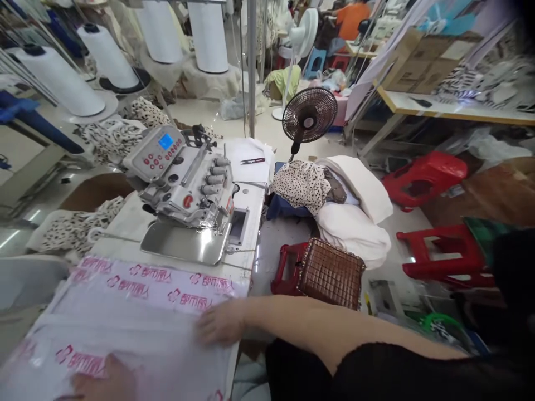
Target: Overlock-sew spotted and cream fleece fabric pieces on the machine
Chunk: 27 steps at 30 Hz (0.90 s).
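While the right hand (221, 322) and the left hand (102, 381) lie flat and well apart on a translucent plastic sheet (137, 328) printed with pink characters, neither one grips it, the fingers spread on its surface. The sheet covers the near end of the tabletop (246, 259), just short of an overlock sewing machine (184, 178), with thread snips (253, 161) lying on white paper beyond the machine

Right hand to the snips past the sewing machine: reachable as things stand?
Probably, with a long lean. The right hand rests on the plastic sheet, and the snips lie far up on white paper. The sewing machine stands left of that line; nothing tall seems to block the table's right side.
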### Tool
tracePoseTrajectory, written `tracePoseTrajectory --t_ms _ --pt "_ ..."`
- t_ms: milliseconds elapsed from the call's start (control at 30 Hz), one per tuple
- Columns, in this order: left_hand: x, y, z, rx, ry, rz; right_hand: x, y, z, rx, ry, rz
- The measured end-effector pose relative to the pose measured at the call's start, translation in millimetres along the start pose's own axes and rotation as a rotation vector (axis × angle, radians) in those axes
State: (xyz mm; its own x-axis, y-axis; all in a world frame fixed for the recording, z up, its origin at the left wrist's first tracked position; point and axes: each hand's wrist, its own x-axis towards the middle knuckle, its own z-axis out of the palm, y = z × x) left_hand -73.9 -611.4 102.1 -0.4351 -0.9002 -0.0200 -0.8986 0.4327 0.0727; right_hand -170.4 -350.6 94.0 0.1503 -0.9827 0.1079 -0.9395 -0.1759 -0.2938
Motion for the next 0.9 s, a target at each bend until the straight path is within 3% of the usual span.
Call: tracePoseTrajectory --t_ms 300,600,733,900 --pt "1 -4 -9 -0.014 -0.004 0.021 5 -5 6 0.106 0.171 0.017" --pt "10 -14 -11 0.0 0.005 0.039 14 -12 3 0.262 0.186 0.08" --pt "16 -17 -9 -0.001 -0.022 0.036 17 -13 -2 0.367 0.146 0.129" --pt "24 -24 1 0.036 -0.025 0.011 28 -10 -34 0.461 -0.015 0.148"
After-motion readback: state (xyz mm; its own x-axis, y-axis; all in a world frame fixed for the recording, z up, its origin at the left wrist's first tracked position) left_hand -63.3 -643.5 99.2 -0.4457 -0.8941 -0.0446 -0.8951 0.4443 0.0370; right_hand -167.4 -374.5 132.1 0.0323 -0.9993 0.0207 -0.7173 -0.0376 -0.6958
